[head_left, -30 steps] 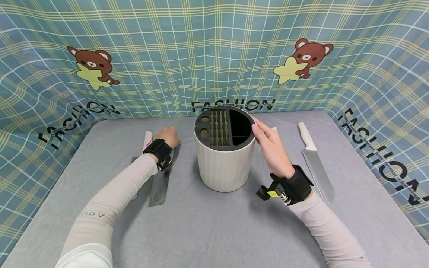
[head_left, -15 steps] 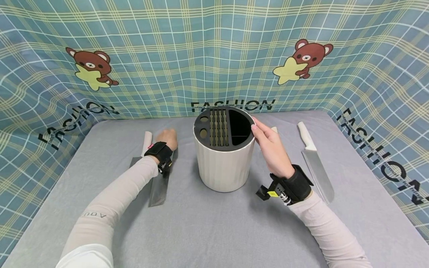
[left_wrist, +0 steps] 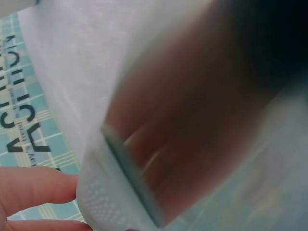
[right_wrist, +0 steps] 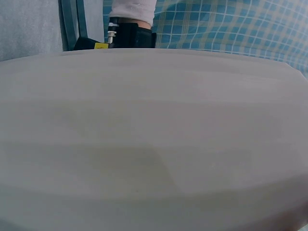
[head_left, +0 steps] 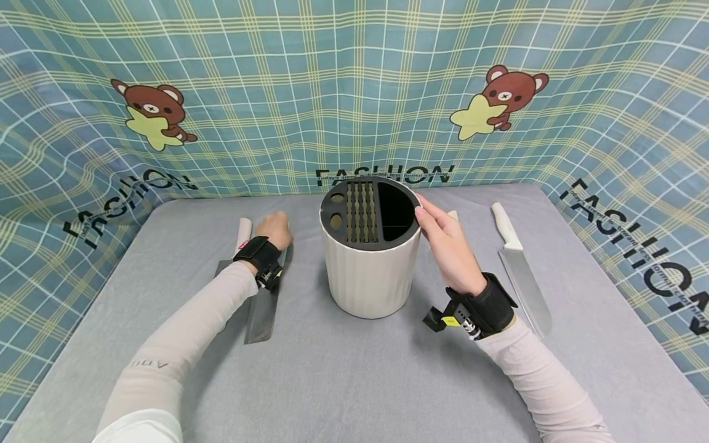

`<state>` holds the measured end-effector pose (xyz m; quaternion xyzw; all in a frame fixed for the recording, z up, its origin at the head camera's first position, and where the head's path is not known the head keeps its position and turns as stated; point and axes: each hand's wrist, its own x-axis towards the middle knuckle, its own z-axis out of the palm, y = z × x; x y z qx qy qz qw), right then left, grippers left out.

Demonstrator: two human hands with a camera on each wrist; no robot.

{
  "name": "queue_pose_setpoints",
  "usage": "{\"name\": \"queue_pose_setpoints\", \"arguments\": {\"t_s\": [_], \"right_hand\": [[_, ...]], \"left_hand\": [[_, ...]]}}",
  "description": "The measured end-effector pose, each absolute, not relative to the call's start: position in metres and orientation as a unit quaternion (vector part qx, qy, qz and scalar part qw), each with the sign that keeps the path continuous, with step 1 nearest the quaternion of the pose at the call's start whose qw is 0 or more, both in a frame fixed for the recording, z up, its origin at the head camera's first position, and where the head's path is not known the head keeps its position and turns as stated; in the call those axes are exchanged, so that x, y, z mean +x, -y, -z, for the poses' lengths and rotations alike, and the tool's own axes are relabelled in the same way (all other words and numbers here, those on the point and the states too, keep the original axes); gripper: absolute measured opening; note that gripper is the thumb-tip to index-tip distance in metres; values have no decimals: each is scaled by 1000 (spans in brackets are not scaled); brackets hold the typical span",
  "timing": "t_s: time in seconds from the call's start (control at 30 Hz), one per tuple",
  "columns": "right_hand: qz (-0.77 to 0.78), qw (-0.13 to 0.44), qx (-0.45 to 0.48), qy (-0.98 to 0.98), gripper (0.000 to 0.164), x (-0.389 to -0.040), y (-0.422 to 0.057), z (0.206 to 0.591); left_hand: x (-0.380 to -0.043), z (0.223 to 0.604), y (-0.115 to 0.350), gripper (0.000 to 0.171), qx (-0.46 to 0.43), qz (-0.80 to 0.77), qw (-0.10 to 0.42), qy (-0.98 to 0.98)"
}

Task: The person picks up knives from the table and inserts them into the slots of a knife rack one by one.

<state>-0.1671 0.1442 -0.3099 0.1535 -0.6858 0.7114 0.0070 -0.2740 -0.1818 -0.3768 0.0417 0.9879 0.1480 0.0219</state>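
1. Head view: a white ribbed knife block (head_left: 370,277) stands upright on the grey tablecloth (head_left: 343,381); around it the places run by the clock.
2. At 9 o'clock the left hand (head_left: 274,230) grips a cleaver (head_left: 263,317), whose blade points towards 7 o'clock from beneath the wrist strap (head_left: 260,255).
3. Left wrist view, partly blurred: the cleaver's pale, dotted handle lies against the curled fingers (left_wrist: 154,159), which close over it from its 2 o'clock side.
4. At 3 o'clock the right hand (head_left: 451,249) touches the block's rim, its thumb and forefinger extended and a little apart. How its other fingers lie cannot be told.
5. Just beyond the left hand, also near 9 o'clock, is a second knife's white handle (head_left: 244,234), the rest partly hidden by the arm.
6. Between 3 and 4 o'clock, well apart from the block, lies a white-handled chef's knife (head_left: 525,283).
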Motion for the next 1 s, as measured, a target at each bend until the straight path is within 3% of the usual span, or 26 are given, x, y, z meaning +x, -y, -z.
{"name": "queue_pose_setpoints", "arguments": {"t_s": [0.13, 0.33, 0.43, 0.67, 1.0], "right_hand": [[-711, 7, 159, 685, 49, -167, -146, 311], [-711, 7, 167, 683, 48, -165, -148, 312], [-711, 7, 169, 682, 49, -165, -148, 313], [-710, 8, 171, 683, 48, -165, -150, 315], [-709, 8, 175, 683, 49, -164, -151, 316]], "left_hand": [[-267, 367, 183, 39, 34, -169, 21, -985], [-255, 351, 184, 17, 13, -192, -10, -981], [-249, 345, 185, 14, 19, -212, -28, -977], [-232, 332, 188, 54, 26, -244, -44, -968], [-210, 308, 191, 62, 42, -285, -57, -956]]}}
